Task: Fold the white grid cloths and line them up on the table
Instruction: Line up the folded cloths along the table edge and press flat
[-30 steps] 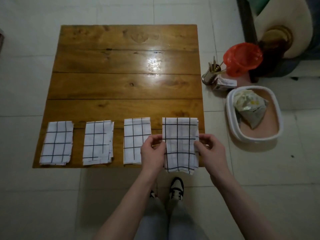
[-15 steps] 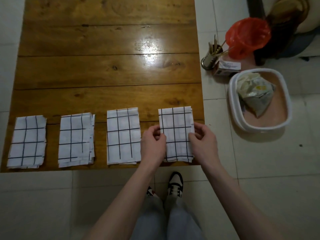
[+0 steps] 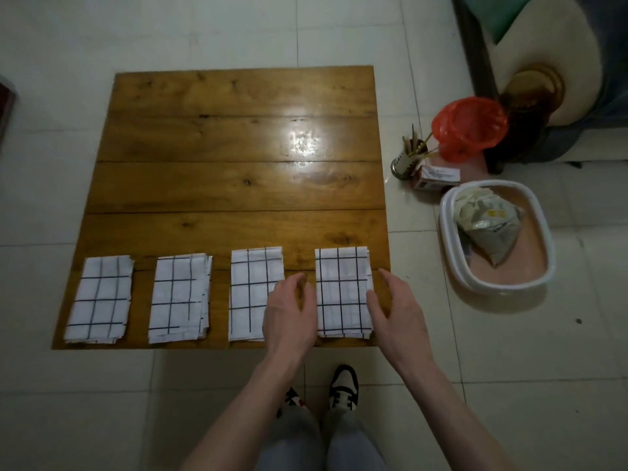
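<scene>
Head camera looks steeply down from above the table [image 3: 238, 185].

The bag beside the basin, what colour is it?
Red bag, clearest in the head view.

Nothing readable here, honestly.
The small box [image 3: 436, 174] on the floor has dark print on its white label, and the bag [image 3: 487, 224] in the tub [image 3: 503, 287] has some too, all too blurry.

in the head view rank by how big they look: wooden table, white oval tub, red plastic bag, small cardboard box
1. Brown wooden table
2. White oval tub
3. Red plastic bag, lying farther from the camera, so its true size is unsure
4. Small cardboard box
</scene>
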A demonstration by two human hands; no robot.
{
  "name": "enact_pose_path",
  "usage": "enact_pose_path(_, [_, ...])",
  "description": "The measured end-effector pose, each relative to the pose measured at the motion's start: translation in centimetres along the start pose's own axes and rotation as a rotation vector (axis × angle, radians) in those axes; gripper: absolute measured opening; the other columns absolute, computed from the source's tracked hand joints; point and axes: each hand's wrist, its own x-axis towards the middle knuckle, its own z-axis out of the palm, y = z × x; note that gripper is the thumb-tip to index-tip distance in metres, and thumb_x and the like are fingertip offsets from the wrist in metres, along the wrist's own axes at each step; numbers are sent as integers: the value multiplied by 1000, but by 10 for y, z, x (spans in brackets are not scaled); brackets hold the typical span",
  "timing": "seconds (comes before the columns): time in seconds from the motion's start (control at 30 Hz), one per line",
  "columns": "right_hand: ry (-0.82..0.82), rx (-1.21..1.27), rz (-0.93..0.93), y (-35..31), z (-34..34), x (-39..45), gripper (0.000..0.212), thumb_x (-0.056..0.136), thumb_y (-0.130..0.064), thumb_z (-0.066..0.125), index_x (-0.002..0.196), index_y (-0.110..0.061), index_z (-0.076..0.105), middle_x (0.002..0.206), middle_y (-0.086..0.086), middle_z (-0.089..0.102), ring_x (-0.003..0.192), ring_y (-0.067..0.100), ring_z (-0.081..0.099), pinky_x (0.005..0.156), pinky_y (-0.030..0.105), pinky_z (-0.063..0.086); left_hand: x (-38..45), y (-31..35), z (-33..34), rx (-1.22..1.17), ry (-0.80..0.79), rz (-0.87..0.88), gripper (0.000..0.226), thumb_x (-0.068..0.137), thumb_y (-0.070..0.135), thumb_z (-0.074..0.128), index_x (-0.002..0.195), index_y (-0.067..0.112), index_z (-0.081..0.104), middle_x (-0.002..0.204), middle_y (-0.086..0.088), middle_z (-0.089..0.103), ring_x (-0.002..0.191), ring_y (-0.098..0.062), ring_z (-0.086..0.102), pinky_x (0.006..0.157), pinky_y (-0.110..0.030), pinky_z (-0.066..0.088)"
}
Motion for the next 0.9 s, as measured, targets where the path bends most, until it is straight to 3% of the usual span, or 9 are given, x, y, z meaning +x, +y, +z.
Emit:
enact_pose_path(0.1, [-2,-86,-122,-26,-23,-20,49,105,-33,55,151,-21,46,146,-2,55,128,6,49,105,25,41,-21,17,-33,35,33,105,38,108,39,44,142,24,55,138,8,57,121,3,39,99,-24,35])
enact_pose_path(0.23, [7,-143,-267,-69,-57,-51,56,104,-44,45,153,-18,47,151,1,54,139,16,49,115,42,45,-50,33,-80,61,116,201,40,107,38,44,141,23,58,141,4,59,126,2,40,106,-25,36])
enact_pose_path(0.47, [89,-317,-506,-148,-100,-91,59,107,-49,41,156,-16,42,157,5,48,148,22,41,121,40,35,-100,54,-165,180,311,347,46,106,43,39,137,18,61,135,-2,64,128,-13,53,107,-45,48])
enact_pose_path(0.63, [96,-421,-622,-203,-117,-112,65,105,-57,34,157,-17,40,158,8,46,151,24,36,122,46,35,-135,68,-230,313,469,408,44,105,39,44,134,12,65,134,-5,64,128,-20,54,109,-32,36])
enact_pose_path(0.9, [123,-440,-765,-266,-106,-149,62,106,-56,39,152,-15,47,151,9,55,143,26,47,121,45,36,-163,39,-303,441,597,376,47,105,40,47,139,11,60,137,-11,62,130,-26,55,108,-50,48])
